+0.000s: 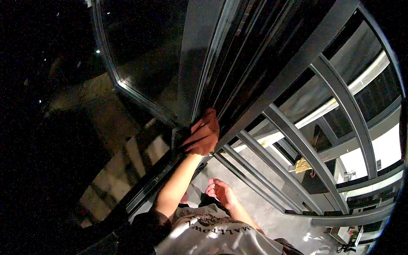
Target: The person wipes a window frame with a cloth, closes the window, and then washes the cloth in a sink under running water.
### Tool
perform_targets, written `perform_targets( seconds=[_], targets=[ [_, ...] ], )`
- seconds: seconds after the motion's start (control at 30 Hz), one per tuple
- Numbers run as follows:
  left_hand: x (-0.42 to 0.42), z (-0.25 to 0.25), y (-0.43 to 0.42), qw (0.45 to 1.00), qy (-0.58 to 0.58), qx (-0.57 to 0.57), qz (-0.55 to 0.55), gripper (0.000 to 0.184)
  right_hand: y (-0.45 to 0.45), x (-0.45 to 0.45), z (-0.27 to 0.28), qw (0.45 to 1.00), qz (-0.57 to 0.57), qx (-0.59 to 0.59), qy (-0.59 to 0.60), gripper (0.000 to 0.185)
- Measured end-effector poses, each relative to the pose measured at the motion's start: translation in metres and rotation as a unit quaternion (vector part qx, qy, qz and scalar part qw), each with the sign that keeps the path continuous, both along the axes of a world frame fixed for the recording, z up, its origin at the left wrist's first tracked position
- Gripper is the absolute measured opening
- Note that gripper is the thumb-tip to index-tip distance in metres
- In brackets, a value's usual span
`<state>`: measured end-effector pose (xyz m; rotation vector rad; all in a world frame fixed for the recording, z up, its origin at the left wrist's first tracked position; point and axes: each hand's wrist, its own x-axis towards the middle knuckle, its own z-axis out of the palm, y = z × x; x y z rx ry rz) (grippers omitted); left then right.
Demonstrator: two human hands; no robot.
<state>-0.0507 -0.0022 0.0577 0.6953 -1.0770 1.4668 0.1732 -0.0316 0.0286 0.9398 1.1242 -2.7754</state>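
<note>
1. The glass panel (144, 46) stands in front of you, in the upper left and centre of the view. Its long axis runs up the picture, leaning slightly right along its right side; its lower edge slopes down from the left corner toward your left hand (205, 132).
2. On the right, a dark rail (282, 80) slants from near that hand to the upper right. The bars (297, 151) of the barred panel slope down to the right from it, the outer ones visibly curved in this wide view.
3. The track (157, 180) runs diagonally at the lower left, beside your left forearm. Dim, shadow-striped ground (127, 170) lies on its far side.
4. Pale floor (259, 187) opens up between your body and the bars, giving your right hand (221, 193) room around it. Your left hand has far less, set in the narrow dark area between the panel's right side and the rail.
5. Your left arm reaches up and forward, its hand in shade with the back showing. It is at the frame, but you cannot tell whether the fingers grip it or just rest there.
6. Your right hand hangs low before your shirt (208, 225), fingers loosely curled, with nothing visible in it.
</note>
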Motion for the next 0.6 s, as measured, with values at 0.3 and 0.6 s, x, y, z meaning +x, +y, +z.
perform_targets(
  seconds=[0.3, 0.6],
  targets=[
    [0.016, -0.028, -0.006, 0.973, -0.107, 0.041, -0.200, 0.024, -0.003, -0.009, -0.004, 1.000, 0.010, -0.019, 0.010, 0.031],
    [0.021, -0.065, -0.003, 0.969, -0.195, 0.060, -0.142, 0.024, 0.001, -0.010, 0.007, 1.000, -0.009, 0.000, 0.004, 0.029]
  ],
)
